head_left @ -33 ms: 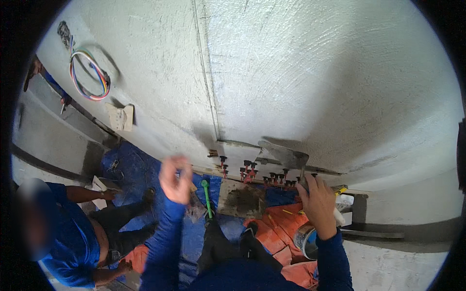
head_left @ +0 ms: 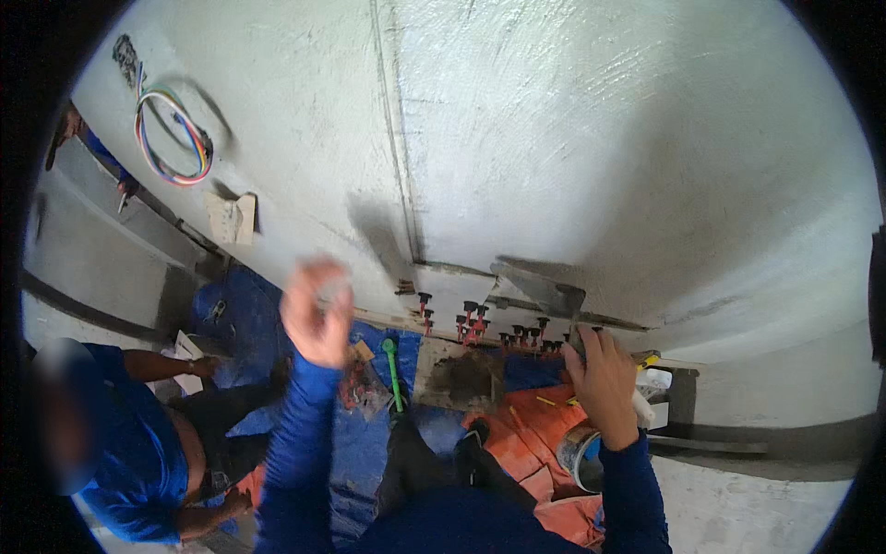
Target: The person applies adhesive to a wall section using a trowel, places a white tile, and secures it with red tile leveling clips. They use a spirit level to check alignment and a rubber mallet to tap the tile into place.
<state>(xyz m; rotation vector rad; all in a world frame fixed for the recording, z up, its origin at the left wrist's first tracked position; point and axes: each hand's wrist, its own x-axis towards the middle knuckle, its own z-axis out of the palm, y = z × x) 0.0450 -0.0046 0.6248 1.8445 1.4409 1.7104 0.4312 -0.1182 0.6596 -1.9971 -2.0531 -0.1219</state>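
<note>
My right hand (head_left: 604,383) is closed round the handle of a trowel (head_left: 540,290). The trowel's grey metal blade lies close to the lower part of the plastered wall (head_left: 544,166), pointing left. My left hand (head_left: 318,314) is raised in front of the wall, smeared by motion, its fingers curved; I cannot make out anything in it. Between the hands, low on the wall, is a pale smooth panel (head_left: 452,288). Several red pieces with black knobs (head_left: 471,319) stand along its lower edge.
A bucket (head_left: 581,457) stands on an orange sheet (head_left: 531,425) by my right forearm. A green-handled tool (head_left: 393,374) and a mortar-stained board (head_left: 461,377) lie on blue sheeting (head_left: 360,462). Another person (head_left: 138,443) is at the left. Coiled wires (head_left: 175,138) hang from the wall.
My left hand has moved a little up and to the left, and its shadow on the wall shows larger. My right hand and the trowel have barely shifted.
</note>
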